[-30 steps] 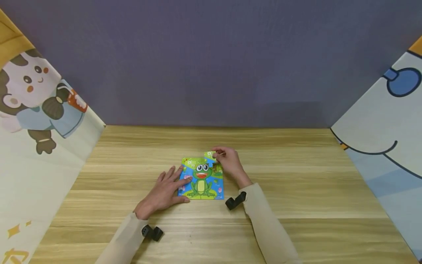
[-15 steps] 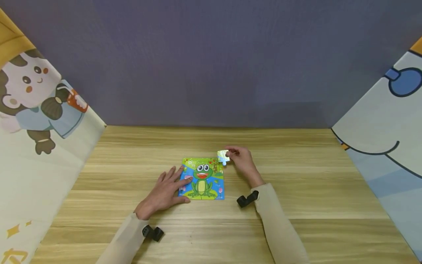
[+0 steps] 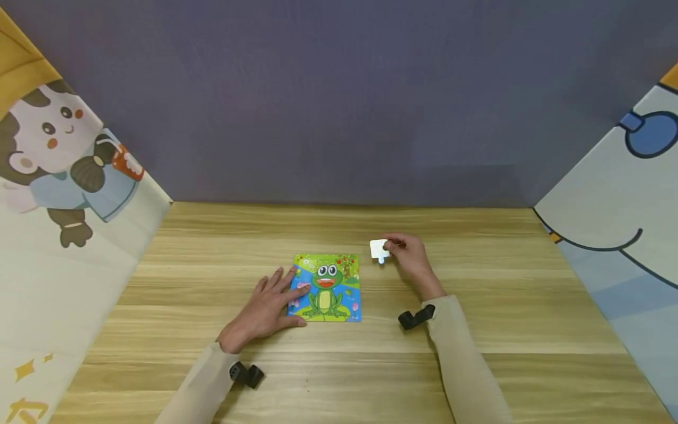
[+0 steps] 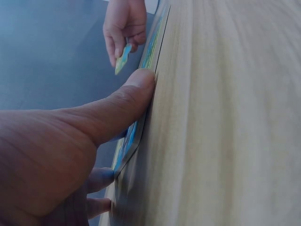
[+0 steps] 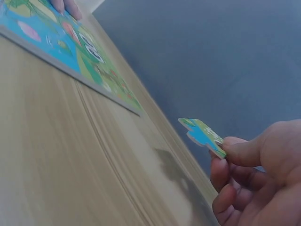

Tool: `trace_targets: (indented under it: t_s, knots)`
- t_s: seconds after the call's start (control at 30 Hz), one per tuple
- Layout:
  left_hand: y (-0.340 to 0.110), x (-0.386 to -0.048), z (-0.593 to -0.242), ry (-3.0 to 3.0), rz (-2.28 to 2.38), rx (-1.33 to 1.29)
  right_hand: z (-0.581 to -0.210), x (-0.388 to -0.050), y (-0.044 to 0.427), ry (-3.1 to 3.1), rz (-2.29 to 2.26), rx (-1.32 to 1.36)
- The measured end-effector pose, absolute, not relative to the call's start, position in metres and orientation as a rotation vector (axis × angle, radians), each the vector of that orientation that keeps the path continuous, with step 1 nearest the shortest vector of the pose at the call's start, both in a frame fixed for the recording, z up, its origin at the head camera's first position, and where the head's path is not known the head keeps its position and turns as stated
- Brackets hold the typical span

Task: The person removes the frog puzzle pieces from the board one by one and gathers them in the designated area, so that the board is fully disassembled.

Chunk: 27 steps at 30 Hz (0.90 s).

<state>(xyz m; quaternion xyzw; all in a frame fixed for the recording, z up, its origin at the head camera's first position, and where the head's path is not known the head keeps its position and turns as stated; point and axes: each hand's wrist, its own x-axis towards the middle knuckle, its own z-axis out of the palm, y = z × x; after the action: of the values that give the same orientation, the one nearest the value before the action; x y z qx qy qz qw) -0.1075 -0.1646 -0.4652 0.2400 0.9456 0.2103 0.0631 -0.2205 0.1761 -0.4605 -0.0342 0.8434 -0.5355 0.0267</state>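
A square frog puzzle board [image 3: 325, 294] lies flat on the table, a green frog on blue at its centre. My left hand [image 3: 265, 309] rests along its left side with fingers spread, some over the picture. In the left wrist view the thumb [image 4: 127, 96] presses on the board's near edge. Right of the board's far corner, my right hand [image 3: 412, 259] pinches a jigsaw piece [image 5: 202, 135] by one side. The piece is green and blue with a knob; in the head view it glares nearly white. It hangs above the table, apart from the board.
The wooden table [image 3: 318, 383] runs back to a dark grey wall panel [image 3: 339, 118]. Cartoon-printed panels [image 3: 63, 282] stand at left and right. A black wrist camera [image 3: 415, 318] sits on each sleeve.
My right hand has carried the jigsaw piece rightward, from over the board's upper right to beyond its corner. The left hand has stayed in place on the board.
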Motion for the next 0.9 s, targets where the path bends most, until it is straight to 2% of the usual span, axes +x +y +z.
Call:
trace_targets:
  t_s: [0.53, 0.9]
  knots:
    - [-0.163, -0.104, -0.461, 2.863, 0.647, 0.727, -0.465, -0.231, 0.215, 2.589, -1.656, 0.015]
    - [-0.164, -0.105, -0.46, 2.848, 0.635, 0.713, -0.471, -0.238, 0.234, 2.889, -1.375, -0.061]
